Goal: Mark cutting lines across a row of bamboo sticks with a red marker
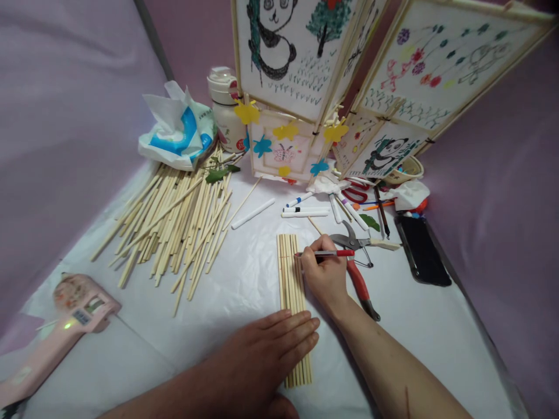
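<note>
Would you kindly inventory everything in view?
aligned sticks: several, tan, centre
pen: one, partly red, centre
loose sticks: many, tan, left
glue gun: one, pink, left
tissue pack: one, white-blue, back
bottle: one, white, back
drawings: several, multicoloured, back
cutouts: several, yellow or blue, back
markers: several, white, centre
cutters: one, red-handled, right
phone: one, black, right
scissors: one, red, right
leaves: several, green, back
sheet: one, white, beneath
left hand: one, on aligned sticks
right hand: one, holding pen

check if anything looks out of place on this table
Mainly the stick pile at left: it sprawls loosely, some crossing others, unlike the neat row of sticks under the left hand. A green leaf at the pile's far end also looks odd among bare wood.
</note>
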Motion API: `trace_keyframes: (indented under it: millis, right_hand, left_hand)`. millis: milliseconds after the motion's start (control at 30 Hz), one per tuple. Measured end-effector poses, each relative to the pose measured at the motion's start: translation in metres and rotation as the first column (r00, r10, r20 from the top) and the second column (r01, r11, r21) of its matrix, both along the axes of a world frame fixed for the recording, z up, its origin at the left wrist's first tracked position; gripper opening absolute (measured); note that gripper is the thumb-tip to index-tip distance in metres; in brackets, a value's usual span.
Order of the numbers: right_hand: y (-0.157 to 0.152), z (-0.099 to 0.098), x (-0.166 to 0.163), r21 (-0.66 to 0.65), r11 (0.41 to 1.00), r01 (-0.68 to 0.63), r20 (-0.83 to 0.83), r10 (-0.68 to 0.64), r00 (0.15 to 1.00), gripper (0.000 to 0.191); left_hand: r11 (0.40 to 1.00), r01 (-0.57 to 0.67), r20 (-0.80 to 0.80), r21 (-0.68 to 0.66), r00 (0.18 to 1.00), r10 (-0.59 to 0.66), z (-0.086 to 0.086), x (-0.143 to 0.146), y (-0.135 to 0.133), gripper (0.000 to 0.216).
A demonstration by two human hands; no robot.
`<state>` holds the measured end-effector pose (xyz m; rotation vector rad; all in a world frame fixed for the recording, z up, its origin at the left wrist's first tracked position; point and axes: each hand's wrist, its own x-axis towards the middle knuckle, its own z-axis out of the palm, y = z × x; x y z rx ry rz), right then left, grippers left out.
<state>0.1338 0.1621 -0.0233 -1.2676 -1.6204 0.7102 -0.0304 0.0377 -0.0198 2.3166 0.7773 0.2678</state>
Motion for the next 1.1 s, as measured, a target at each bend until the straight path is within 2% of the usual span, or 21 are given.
trace_keyframes:
  millis: [100, 467, 700, 1100]
  right_hand:
    - [0.0004, 0.0013, 0.0003, 0.000, 1.000, 0.025, 0.003, -0.025, 1.000, 0.022]
    - [0.0010, -0.0027, 0.0009, -0.002, 0.998, -0.055, 0.031, 0.055, 0.998, 0.023]
    - [0.0009, -0.0036, 0.0008, -0.002, 1.000, -0.018, 0.019, 0.018, 1.000, 0.022]
    - [0.0010, -0.0043, 0.0006, -0.011, 0.999, -0.033, 0.022, 0.034, 0.999, 0.023]
  left_hand:
    - [1.000, -0.001, 0.010, -0.005, 1.000, 0.001, 0.0010, -0.0002, 0.0003, 0.083]
    - [1.000, -0.010, 0.017, 0.006, 1.000, 0.010, -0.0012, 0.0004, -0.0002, 0.085]
    - [0.999, -0.012, 0.026, 0.032, 1.000, 0.011, -0.0004, 0.0002, 0.0000, 0.085]
    - [1.000, -0.020, 0.027, 0.013, 0.999, 0.019, 0.0011, 0.0006, 0.0003, 0.085]
